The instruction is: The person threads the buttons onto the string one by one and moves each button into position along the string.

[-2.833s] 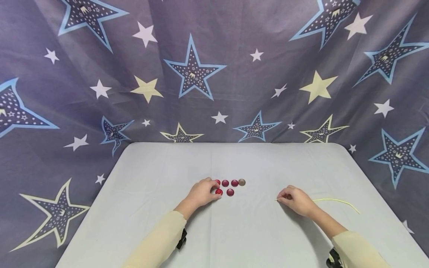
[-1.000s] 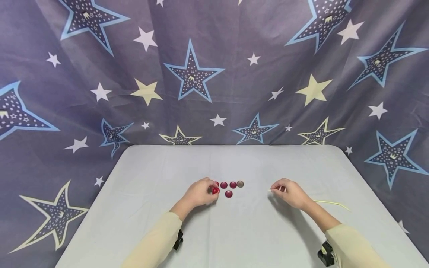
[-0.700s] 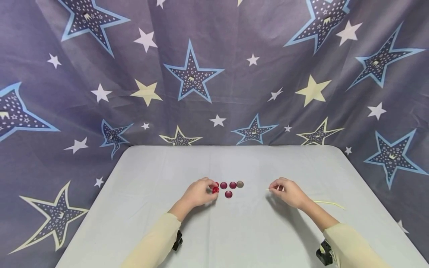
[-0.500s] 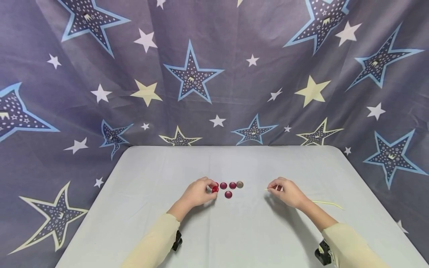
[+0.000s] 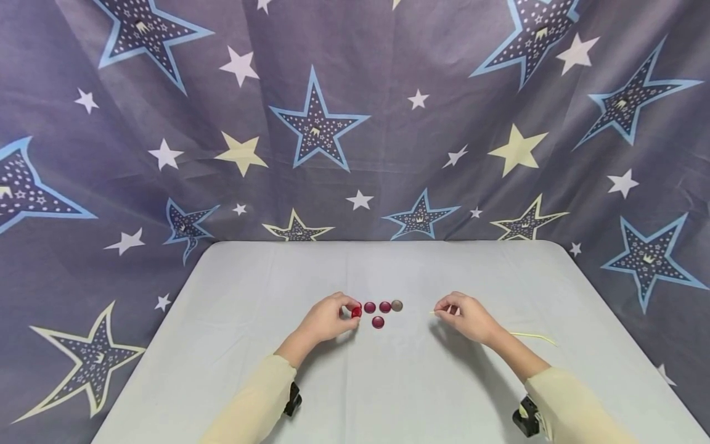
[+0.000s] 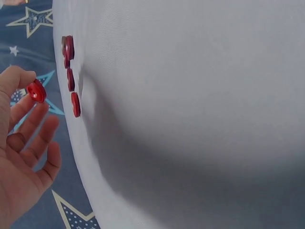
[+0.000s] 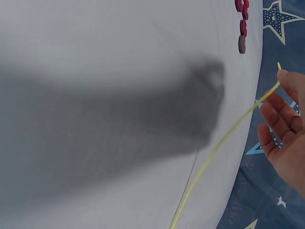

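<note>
The left hand (image 5: 330, 317) pinches 1 red button (image 6: 37, 90) between thumb and forefinger, those 2 closed onto its edges, while the other 3 fingers bend loosely and stand apart from it. That held button is up off the table (image 5: 388, 382), tilted, with its holes partly turned toward the left wrist camera. The right hand (image 5: 468, 317) pinches a yellow cord (image 7: 232, 129) close to its tip, thumb and forefinger together on it, the other fingers loosely curled and clear of it. A short end of the cord pokes past the fingertips toward the buttons; the rest curves back, passes behind the right forearm in the head view and shows again on its right. Near the left hand, 5 buttons lie on the table: a red button (image 6: 75, 104), largely hidden in the head view, then 2 dark red buttons (image 5: 370, 307) and a brown button (image 5: 396, 306) along the back row, and 1 dark red button (image 5: 378, 322) in front of them. The brown button sits right against its dark red neighbour. Behind the table hangs a star-patterned cloth (image 5: 471, 61).
</note>
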A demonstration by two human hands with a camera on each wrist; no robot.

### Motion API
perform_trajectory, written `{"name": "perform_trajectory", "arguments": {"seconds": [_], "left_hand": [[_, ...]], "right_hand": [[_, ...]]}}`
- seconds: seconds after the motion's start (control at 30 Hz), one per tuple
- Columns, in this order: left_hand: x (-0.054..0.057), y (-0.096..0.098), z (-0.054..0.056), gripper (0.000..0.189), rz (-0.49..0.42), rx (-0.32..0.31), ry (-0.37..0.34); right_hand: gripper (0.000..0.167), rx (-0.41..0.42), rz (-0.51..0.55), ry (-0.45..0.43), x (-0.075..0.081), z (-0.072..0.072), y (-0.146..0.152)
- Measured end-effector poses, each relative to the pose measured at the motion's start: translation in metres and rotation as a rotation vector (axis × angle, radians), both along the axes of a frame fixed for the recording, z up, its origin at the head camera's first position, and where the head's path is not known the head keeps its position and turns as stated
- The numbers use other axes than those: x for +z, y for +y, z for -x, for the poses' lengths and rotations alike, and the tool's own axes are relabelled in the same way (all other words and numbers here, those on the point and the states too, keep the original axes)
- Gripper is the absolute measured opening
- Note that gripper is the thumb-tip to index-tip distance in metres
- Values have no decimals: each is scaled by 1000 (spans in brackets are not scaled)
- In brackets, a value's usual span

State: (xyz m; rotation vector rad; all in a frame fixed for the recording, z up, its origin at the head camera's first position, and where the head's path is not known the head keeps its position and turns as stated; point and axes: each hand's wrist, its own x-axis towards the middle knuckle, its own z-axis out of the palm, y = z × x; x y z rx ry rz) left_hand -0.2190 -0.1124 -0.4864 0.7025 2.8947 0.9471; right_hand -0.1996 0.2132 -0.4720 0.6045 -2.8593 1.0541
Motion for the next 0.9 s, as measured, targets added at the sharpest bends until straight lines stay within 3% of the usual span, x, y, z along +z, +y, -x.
{"name": "perform_trajectory", "arguments": {"seconds": [0.9], "left_hand": [[3, 5, -1, 19, -138, -19, -88]], "right_hand": [[4, 44, 49, -6, 2, 1, -22]]}}
